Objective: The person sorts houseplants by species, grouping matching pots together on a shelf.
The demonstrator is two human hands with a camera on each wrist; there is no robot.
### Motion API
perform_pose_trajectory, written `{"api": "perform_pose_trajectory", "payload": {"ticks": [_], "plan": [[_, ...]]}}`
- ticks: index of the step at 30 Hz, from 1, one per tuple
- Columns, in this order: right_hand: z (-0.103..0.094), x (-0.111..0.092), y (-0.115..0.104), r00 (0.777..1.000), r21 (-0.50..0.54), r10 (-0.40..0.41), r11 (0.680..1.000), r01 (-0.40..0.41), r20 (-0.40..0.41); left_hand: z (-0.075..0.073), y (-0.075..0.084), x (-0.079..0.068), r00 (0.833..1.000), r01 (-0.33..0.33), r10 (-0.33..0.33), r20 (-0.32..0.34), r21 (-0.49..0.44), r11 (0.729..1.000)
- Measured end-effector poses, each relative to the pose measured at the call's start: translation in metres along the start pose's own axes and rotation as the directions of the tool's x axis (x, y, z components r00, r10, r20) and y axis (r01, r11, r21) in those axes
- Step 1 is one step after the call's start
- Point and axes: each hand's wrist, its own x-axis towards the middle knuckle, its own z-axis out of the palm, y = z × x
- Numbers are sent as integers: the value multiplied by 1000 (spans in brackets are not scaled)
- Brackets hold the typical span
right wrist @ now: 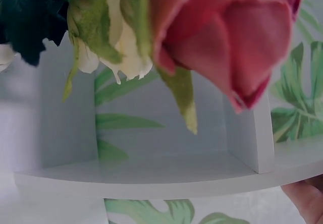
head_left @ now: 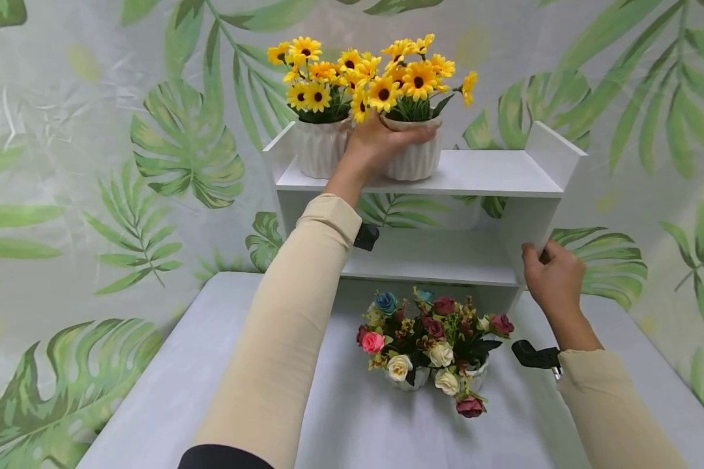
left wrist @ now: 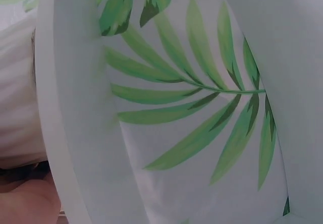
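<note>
A white shelf unit (head_left: 487, 170) stands against the patterned backdrop. On the left part of its top board are two ribbed white pots of yellow sunflowers, a left pot (head_left: 319, 148) and a right pot (head_left: 415, 160). My left hand (head_left: 379, 144) holds the right pot, thumb stretched across its front just under the rim; its other fingers are hidden behind. In the left wrist view, that hand (left wrist: 28, 201) shows at the lower left, below the ribbed pot (left wrist: 17, 98). My right hand (head_left: 556, 277) grips the shelf's right side panel (head_left: 528, 221) near the middle board.
Two white pots of mixed roses (head_left: 437, 345) stand on the white table (head_left: 223, 365) in front of the shelf. One dark pink rose (right wrist: 222, 37) hangs close to the right wrist camera. The backdrop (head_left: 64, 163) carries green leaf prints.
</note>
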Motion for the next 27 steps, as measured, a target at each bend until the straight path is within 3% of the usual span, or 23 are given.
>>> {"api": "perform_pose_trajectory", "payload": {"ticks": [4,11,22,27], "plan": [[0,1,0,1000,-3,17,1000,-17,-2,1,-1,2,1000,7,-7,11,12,1000],[0,1,-1,1000,-7,10,1000,-10,-22,3,-6,2,997,74,-76,27,60,995],[-2,0,-3,1000,8,-3,1000,3,-29,1,-8,-1,991,38,-40,128,15,999],[-2,-2,-3,1000,19,10,1000,-10,-10,-3,-14,-10,987,49,-65,147,114,992]]}}
